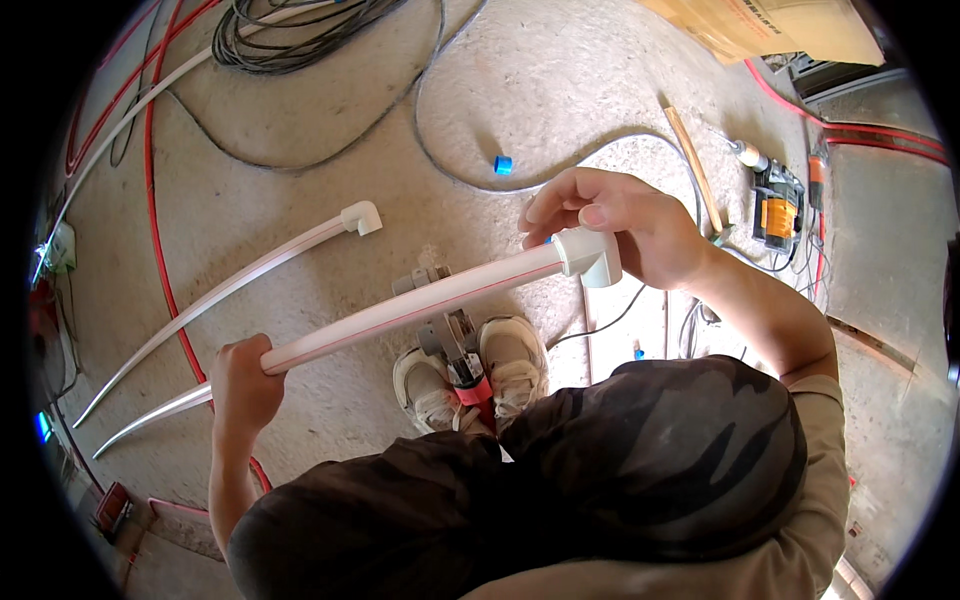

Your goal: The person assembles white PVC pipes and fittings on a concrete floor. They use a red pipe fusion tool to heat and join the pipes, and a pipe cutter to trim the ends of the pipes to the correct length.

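Observation:
My left hand [247, 385] is wrapped round a white plastic pipe [420, 305] with a thin red stripe. The pipe slants up to the right across my legs, and its far-left end reaches low over the floor. A white elbow fitting [590, 255] sits on its right end. Beside that elbow is my right hand [635, 225], its fingers loosely bent and apart, the thumb by the fitting's upper edge. Under the pipe, a pipe fusion tool [455, 335] with grey heads and a red body stands between my shoes. The pipe partly hides it.
A second striped pipe [250, 270] with an elbow lies at left. Blue plug [503, 165], hammer [695, 170] and orange-black power drill [776, 205] are on the concrete floor. Coiled black cable [290, 45], red conduit [150, 180] and a cardboard box [770, 28] lie farther off.

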`<state>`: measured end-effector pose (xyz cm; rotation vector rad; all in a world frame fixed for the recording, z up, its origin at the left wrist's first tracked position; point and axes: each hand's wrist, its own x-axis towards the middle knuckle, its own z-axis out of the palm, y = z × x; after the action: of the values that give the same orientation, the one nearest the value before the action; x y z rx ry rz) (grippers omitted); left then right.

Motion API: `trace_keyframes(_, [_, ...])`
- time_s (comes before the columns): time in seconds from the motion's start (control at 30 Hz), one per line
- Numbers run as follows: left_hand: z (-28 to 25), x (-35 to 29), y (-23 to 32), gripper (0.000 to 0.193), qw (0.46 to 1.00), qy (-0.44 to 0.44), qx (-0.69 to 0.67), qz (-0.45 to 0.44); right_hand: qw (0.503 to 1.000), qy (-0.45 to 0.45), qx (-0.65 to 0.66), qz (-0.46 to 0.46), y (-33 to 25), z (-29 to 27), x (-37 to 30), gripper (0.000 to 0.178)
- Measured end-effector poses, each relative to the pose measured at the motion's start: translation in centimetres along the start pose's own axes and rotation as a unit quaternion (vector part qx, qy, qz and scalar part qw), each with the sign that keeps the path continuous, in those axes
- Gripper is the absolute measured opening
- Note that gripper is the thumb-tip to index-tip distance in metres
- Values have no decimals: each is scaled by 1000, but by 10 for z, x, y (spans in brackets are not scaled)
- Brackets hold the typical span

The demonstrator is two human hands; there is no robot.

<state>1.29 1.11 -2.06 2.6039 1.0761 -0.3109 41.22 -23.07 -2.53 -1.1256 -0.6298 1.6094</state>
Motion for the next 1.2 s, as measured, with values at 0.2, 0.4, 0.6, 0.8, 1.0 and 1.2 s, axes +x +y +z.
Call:
trace_keyframes(0.2, [-3, 3, 6, 28, 1000, -16, 2, -13, 999, -1, -45, -6, 6, -6, -4, 50])
trace_keyframes(0.4, [-3, 3, 7, 29, 1000, -7, 1, -3, 999, -14, -33, 6, 6, -9, -9, 49])
trace_keyframes(0.6, [-6, 4, 10, 28, 1000, -12, 1, -8, 999, -2, -30, 14, 5, -9, -12, 46])
trace_keyframes(0.8, [-4, 3, 9, 28, 1000, -12, 2, -10, 1000, -1, -23, 21, 4, -9, -14, 44])
trace_keyframes(1.0, [-3, 4, 10, 28, 1000, -20, 7, -15, 1000, 5, -16, 26, 5, -9, -16, 43])
trace_keyframes(1.2, [-3, 3, 14, 30, 999, -26, 12, -27, 1000, -3, -26, 18, 8, -11, -18, 45])
